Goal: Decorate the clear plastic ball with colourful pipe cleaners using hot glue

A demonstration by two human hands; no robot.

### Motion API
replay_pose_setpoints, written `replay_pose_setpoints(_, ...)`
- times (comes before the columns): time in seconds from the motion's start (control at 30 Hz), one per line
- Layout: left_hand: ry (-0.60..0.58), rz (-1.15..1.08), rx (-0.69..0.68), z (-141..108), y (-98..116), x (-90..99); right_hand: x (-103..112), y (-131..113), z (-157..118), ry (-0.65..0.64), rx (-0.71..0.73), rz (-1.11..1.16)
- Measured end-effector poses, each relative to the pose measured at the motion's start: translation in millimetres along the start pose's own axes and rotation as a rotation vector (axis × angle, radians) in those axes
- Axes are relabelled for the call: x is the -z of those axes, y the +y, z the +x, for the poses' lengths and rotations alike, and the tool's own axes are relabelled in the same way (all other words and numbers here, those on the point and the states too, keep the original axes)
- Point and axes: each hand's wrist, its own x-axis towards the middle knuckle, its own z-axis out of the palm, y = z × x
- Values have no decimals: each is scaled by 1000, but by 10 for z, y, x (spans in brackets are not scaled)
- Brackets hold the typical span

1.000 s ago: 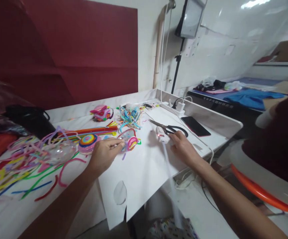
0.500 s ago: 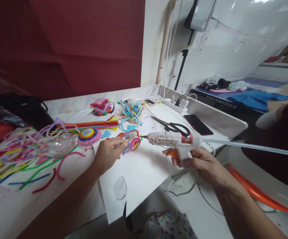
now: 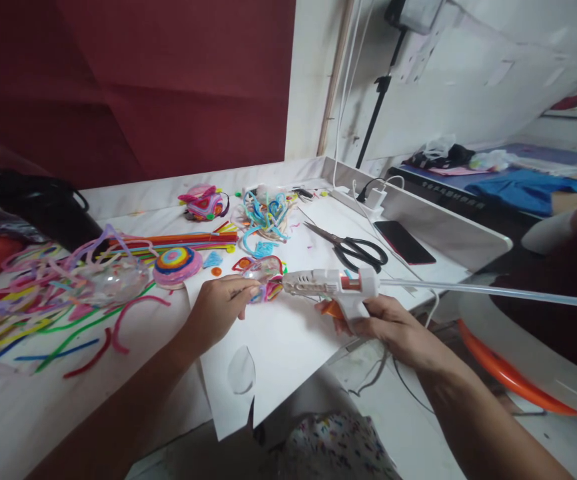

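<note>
My left hand (image 3: 222,303) pinches the near left side of a colourful pipe-cleaner craft piece (image 3: 272,291), which has a clear rounded part and pink, red and purple coils. In my right hand (image 3: 391,330) is a white hot glue gun (image 3: 313,283), gripped by its handle with fingers at the orange trigger. The nozzle points left and reaches the craft piece; its very tip is hard to make out against the coils. From the gun's back a long clear glue stick (image 3: 473,291) sticks out to the right. Beneath both hands lies a white paper sheet (image 3: 288,347) with an oval hole.
Loose pipe cleaners (image 3: 68,333) and a striped round coil piece (image 3: 177,267) lie left. Behind are a finished-looking coiled piece (image 3: 203,203), a blue tangle (image 3: 267,212), black-handled scissors (image 3: 353,252), a phone (image 3: 404,241) and a power strip (image 3: 372,203). A person's sleeve shows far right.
The glue gun has moved left, bringing its nozzle from just beside the craft piece onto it. My left hand keeps its pinch on the piece. The camera view has shifted slightly.
</note>
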Motion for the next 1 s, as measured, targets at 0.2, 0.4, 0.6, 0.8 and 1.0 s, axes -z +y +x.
replay_pose_setpoints(0.2,4,2,-16,-9,-2,-5,-40,-5,4,-2,-5,-13)
replay_pose_setpoints(0.4,2,-2,-29,-18,-13,-13,-57,-2,-9,34,-24,-66)
replay_pose_setpoints(0.6,-2,15,-51,-17,-5,-17,-53,34,-12,15,-28,-129)
replay_pose_setpoints(0.8,9,32,-56,-16,14,-25,-43,118,-21,-12,4,-185)
replay_pose_setpoints(1.0,14,21,-56,-20,14,-33,-44,104,-71,-17,-6,-307)
